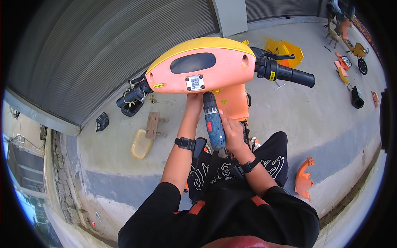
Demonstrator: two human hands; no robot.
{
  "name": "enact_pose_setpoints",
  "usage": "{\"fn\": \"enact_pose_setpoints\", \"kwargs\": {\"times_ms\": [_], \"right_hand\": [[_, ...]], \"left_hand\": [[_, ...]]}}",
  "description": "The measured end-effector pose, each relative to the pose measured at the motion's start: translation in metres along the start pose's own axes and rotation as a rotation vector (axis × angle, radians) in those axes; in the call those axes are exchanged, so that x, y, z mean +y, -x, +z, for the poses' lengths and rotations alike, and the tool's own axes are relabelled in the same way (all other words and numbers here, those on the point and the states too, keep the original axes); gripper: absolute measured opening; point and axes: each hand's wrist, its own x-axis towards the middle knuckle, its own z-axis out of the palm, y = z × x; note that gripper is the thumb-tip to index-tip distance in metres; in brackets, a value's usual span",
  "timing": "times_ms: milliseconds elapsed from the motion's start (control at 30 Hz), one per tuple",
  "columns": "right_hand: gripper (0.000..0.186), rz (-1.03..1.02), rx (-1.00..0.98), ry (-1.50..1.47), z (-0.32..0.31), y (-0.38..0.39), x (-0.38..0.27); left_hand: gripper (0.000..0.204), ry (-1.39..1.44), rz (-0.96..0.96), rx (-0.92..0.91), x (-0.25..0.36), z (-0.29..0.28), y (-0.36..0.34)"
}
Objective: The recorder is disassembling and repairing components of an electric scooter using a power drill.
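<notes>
In front of me stands an electric scooter whose pink-orange handlebar cover (231, 74) has a yellow top and a dark oval display (193, 63). My right hand (233, 133) is wrapped round a blue cordless drill (215, 128) held upright. The drill's black chuck (209, 101) points up at the cover's lower edge; whether its bit touches anything is hidden. My left hand (194, 101) reaches beneath the cover, left of the chuck, with its fingers hidden behind it. Below the cover is the orange front panel (233, 103) of the scooter.
The black right grip (295, 76) and left grip (128, 98) stick out sideways. On the concrete lie a small wooden stool (152, 125), a pale yellow seat (141, 144), a black basket (102, 122), yellow panels (289, 51) and an orange curved part (304, 178). Another person (334, 12) is far right.
</notes>
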Motion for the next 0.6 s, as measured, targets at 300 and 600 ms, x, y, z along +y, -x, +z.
{"fn": "enact_pose_setpoints", "kwargs": {"times_ms": [300, 600], "right_hand": [[0.081, 0.219, -0.208, -0.320, -0.035, 0.045, 0.022], [0.011, 1.776, -0.093, -0.876, 0.001, 0.159, 0.121]], "left_hand": [[0.032, 0.344, -0.412, -0.066, -0.001, -0.086, 0.087], [0.029, 0.394, -0.429, 0.122, 0.033, -0.157, 0.140]]}}
